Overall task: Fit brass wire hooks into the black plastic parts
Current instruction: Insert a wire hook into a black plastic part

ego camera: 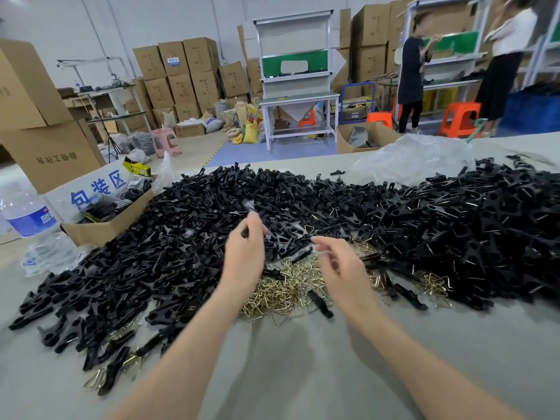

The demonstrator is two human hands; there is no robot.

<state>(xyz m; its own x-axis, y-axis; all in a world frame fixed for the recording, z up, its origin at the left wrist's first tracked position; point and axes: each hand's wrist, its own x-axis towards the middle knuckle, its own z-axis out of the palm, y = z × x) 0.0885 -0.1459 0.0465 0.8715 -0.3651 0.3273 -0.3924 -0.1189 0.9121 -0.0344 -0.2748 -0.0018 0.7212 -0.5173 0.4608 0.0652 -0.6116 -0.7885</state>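
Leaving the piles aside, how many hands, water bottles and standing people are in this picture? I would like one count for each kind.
Hands: 2 (left hand pinching a black plastic part, right hand)
Water bottle: 1
Standing people: 2 (person in black, person in white top)
Total: 5

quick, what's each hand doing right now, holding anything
Left hand: pinches a black part.
Right hand: fingers curled, tips blurred; cannot tell if it holds anything.
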